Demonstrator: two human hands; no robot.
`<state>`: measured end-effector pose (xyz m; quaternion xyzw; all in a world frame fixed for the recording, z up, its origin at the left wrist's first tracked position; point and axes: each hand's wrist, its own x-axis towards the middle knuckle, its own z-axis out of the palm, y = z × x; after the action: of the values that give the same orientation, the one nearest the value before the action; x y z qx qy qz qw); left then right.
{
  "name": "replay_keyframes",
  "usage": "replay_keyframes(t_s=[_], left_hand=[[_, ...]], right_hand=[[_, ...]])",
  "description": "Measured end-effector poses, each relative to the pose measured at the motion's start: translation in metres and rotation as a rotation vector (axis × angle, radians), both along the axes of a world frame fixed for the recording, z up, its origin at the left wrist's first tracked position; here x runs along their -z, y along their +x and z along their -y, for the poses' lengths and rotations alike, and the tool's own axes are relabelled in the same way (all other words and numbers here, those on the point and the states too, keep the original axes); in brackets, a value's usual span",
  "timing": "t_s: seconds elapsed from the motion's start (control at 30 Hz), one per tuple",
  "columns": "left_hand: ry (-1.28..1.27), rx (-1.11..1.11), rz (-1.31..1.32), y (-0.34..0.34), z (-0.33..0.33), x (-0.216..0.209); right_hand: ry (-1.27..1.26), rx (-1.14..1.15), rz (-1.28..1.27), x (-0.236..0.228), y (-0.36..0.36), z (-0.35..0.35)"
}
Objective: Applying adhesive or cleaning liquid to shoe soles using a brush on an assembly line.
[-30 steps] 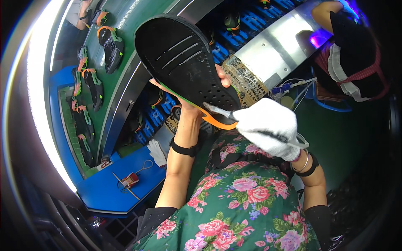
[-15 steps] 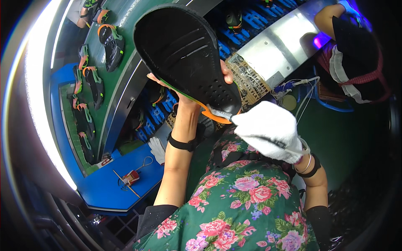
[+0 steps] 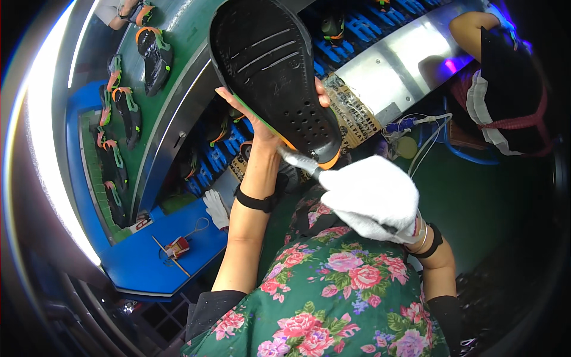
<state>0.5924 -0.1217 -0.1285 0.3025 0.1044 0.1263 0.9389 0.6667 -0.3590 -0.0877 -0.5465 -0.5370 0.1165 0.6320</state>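
A large black shoe (image 3: 267, 65) is held up in front of me, its underside facing me. It has slots across the front, small holes near the heel, and green and orange along its edge. Wet shine shows around the heel. My bare left hand (image 3: 260, 126) grips it from behind, fingertips showing at both sides. In my right hand (image 3: 376, 196), in a white glove, is a brush (image 3: 303, 162) with pale bristles. The bristles are beside the shoe's lower left edge, near my left wrist; I cannot tell whether they touch it.
On the left, several black shoes with orange and green trim (image 3: 156, 59) lie on a green conveyor (image 3: 184, 56). A blue table (image 3: 137, 265) carries a small red container (image 3: 177, 246) and a white glove (image 3: 216, 208). Another person (image 3: 511, 83) is at upper right, beside a metal ledge (image 3: 410, 53).
The brush has moved left from the heel tip to the shoe's lower left side. The shoe has shifted up a little and turned more upright, its slots now shinier.
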Motion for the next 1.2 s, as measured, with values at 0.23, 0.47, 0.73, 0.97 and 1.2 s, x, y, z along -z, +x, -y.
replay_keyframes(t_s=[0.23,0.47,0.73,0.97,1.2], left_hand=[[0.002,0.078,0.047,0.009,0.004,-0.003],[0.014,-0.001,-0.128,0.011,0.01,-0.009],[-0.007,0.1,0.004,0.013,0.004,-0.008],[-0.225,-0.099,-0.109,0.019,0.009,-0.013],[0.011,0.23,0.093,0.021,-0.004,0.008]], right_hand=[[-0.063,0.033,-0.037,-0.004,0.003,0.0],[-0.144,0.148,-0.157,0.006,0.009,0.007],[-0.101,-0.046,-0.655,0.024,0.009,0.004],[-0.124,0.077,-0.157,0.012,0.011,0.0],[-0.057,-0.145,-0.285,0.02,0.023,0.002]])
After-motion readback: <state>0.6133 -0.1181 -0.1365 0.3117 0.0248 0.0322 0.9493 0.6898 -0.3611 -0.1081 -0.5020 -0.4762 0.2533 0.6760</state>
